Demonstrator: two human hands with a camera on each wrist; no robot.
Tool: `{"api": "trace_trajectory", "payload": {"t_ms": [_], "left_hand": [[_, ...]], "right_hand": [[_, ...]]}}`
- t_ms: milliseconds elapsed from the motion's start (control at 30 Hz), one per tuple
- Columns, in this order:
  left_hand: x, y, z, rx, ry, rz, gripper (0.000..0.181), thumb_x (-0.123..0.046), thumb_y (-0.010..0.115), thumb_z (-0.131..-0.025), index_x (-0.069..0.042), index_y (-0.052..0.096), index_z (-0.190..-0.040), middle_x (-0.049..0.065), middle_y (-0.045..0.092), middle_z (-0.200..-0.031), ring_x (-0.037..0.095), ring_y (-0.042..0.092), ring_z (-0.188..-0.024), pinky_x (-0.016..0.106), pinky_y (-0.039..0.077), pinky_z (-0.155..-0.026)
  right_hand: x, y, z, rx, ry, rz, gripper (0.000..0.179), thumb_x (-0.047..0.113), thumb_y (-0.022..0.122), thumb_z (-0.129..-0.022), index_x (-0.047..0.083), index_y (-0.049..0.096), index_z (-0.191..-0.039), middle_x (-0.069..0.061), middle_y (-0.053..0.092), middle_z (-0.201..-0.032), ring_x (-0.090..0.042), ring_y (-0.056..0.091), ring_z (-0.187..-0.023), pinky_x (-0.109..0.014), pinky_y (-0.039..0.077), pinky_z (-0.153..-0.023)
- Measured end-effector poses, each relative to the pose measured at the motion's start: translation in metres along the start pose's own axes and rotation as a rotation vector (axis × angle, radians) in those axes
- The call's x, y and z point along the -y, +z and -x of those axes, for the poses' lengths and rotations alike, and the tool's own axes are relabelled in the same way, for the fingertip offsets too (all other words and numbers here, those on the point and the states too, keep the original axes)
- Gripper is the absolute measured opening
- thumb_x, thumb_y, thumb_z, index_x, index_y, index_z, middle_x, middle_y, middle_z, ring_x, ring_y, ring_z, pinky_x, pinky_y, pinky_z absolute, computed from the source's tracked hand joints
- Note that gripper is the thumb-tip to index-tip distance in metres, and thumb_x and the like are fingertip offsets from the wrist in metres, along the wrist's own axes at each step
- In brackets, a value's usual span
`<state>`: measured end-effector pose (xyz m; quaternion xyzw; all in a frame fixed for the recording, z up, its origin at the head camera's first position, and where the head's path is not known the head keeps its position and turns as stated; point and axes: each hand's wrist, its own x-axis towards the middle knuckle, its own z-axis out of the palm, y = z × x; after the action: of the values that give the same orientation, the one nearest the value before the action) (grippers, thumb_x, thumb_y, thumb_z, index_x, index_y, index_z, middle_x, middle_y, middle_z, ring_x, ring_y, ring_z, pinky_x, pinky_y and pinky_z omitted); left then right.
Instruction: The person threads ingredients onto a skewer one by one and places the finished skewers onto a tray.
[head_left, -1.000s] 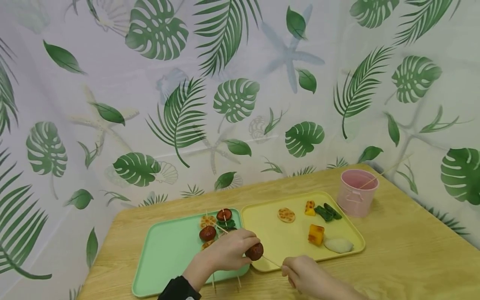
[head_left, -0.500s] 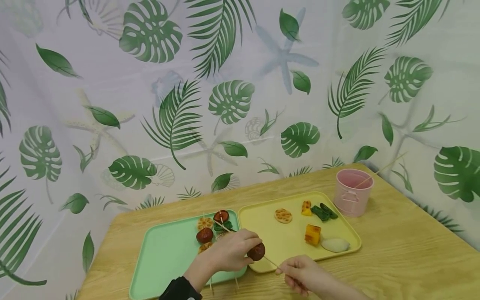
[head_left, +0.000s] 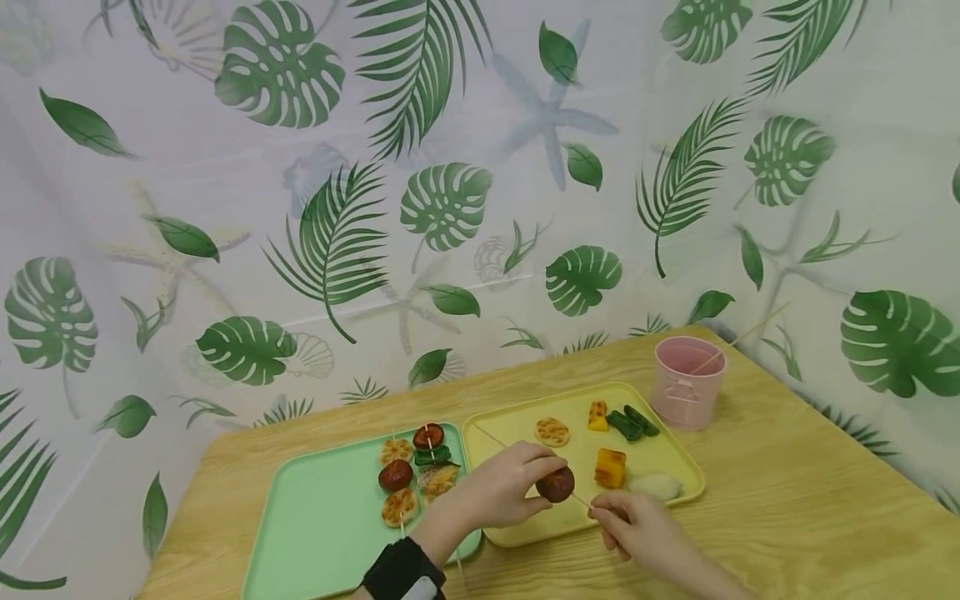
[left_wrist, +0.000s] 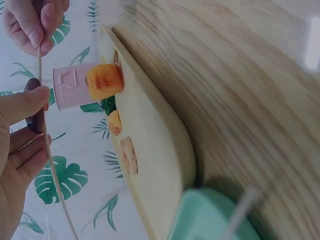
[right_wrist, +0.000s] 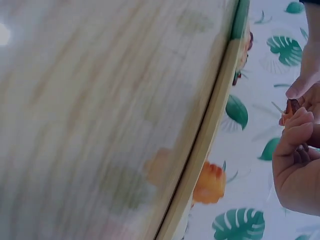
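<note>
In the head view my left hand (head_left: 510, 493) pinches a dark brown mushroom cap (head_left: 555, 484) between thumb and fingers, above the yellow tray (head_left: 540, 536). A thin wooden skewer (head_left: 491, 435) runs through or along the cap; the left wrist view shows the skewer (left_wrist: 56, 180) sticking out on both sides of it. My right hand (head_left: 637, 529) pinches one end of that skewer, right of the mushroom. Only part of the cap (right_wrist: 291, 107) shows in the right wrist view, with fingers hiding the rest.
Two loaded skewers with a mushroom (head_left: 395, 476) and lotus root slices (head_left: 400, 507) lie on the green tray (head_left: 315, 533). The yellow tray bears a lotus slice (head_left: 552, 432), green pieces (head_left: 632, 423), an orange chunk (head_left: 611, 468) and a pale piece (head_left: 657, 485). A pink bucket (head_left: 687, 392) stands behind.
Both hands have moved right with the mushroom and skewer, from the trays' meeting edges to over the yellow tray. More of the loaded skewers now shows. The head view has turned slightly right.
</note>
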<state>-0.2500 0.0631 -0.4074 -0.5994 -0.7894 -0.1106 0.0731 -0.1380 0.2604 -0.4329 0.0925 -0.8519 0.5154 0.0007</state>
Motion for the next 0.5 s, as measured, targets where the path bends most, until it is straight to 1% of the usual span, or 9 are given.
{"api": "trace_trajectory", "payload": {"t_ms": [100,133,200,267,333,433,500], "left_hand": [[0.002,0.005,-0.015,-0.05,-0.051,0.041,0.047,-0.021,0.07,-0.084,-0.005,0.054,-0.126,0.009,0.053,-0.122,0.019,0.05,-0.113,0.023,0.039,-0.094],[0.003,0.006,-0.019,-0.065,-0.071,0.053,0.047,-0.02,0.069,-0.084,-0.004,0.054,-0.125,0.009,0.053,-0.123,0.02,0.049,-0.114,0.024,0.039,-0.094],[0.005,0.007,-0.026,-0.078,-0.112,0.064,0.045,-0.019,0.068,-0.085,-0.003,0.054,-0.125,0.01,0.052,-0.124,0.022,0.048,-0.115,0.026,0.039,-0.095],[0.007,0.008,-0.034,-0.065,-0.143,0.067,0.043,-0.019,0.067,-0.086,-0.003,0.055,-0.124,0.011,0.052,-0.123,0.023,0.048,-0.115,0.026,0.039,-0.095],[0.009,0.011,-0.045,-0.037,-0.166,0.06,0.041,-0.019,0.066,-0.087,-0.003,0.056,-0.124,0.01,0.054,-0.122,0.022,0.049,-0.114,0.026,0.04,-0.094],[0.011,0.02,-0.064,0.009,-0.202,0.048,0.041,-0.022,0.064,-0.089,-0.003,0.056,-0.124,0.009,0.056,-0.12,0.021,0.051,-0.113,0.025,0.04,-0.094],[0.011,0.028,-0.077,0.031,-0.228,0.037,0.041,-0.024,0.064,-0.089,-0.004,0.056,-0.124,0.008,0.057,-0.119,0.021,0.052,-0.112,0.025,0.04,-0.093]], "right_hand": [[-0.004,-0.014,0.01,-0.109,0.048,0.032,0.017,0.009,0.051,-0.095,-0.004,0.062,-0.091,-0.001,0.05,-0.06,-0.005,0.042,-0.044,-0.022,0.037,-0.04],[-0.004,-0.019,0.013,-0.147,0.077,0.042,0.018,0.01,0.052,-0.095,-0.005,0.062,-0.093,-0.001,0.051,-0.06,-0.005,0.043,-0.044,-0.023,0.038,-0.04],[-0.006,-0.03,0.019,-0.221,0.126,0.076,0.018,0.01,0.052,-0.094,-0.004,0.063,-0.095,-0.001,0.051,-0.06,-0.006,0.044,-0.044,-0.023,0.039,-0.04],[-0.006,-0.041,0.026,-0.286,0.18,0.084,0.02,0.01,0.052,-0.094,-0.006,0.063,-0.101,-0.002,0.052,-0.061,-0.008,0.045,-0.045,-0.023,0.04,-0.041],[-0.007,-0.051,0.033,-0.336,0.21,0.086,0.022,0.01,0.051,-0.095,-0.007,0.062,-0.104,-0.003,0.052,-0.062,-0.008,0.045,-0.046,-0.023,0.04,-0.041],[-0.006,-0.062,0.044,-0.387,0.223,0.082,0.023,0.01,0.05,-0.096,-0.008,0.061,-0.104,-0.004,0.052,-0.063,-0.009,0.045,-0.046,-0.024,0.04,-0.041],[-0.006,-0.066,0.05,-0.404,0.219,0.082,0.021,0.009,0.05,-0.096,-0.008,0.061,-0.103,-0.004,0.052,-0.063,-0.009,0.045,-0.046,-0.024,0.041,-0.041]]}}
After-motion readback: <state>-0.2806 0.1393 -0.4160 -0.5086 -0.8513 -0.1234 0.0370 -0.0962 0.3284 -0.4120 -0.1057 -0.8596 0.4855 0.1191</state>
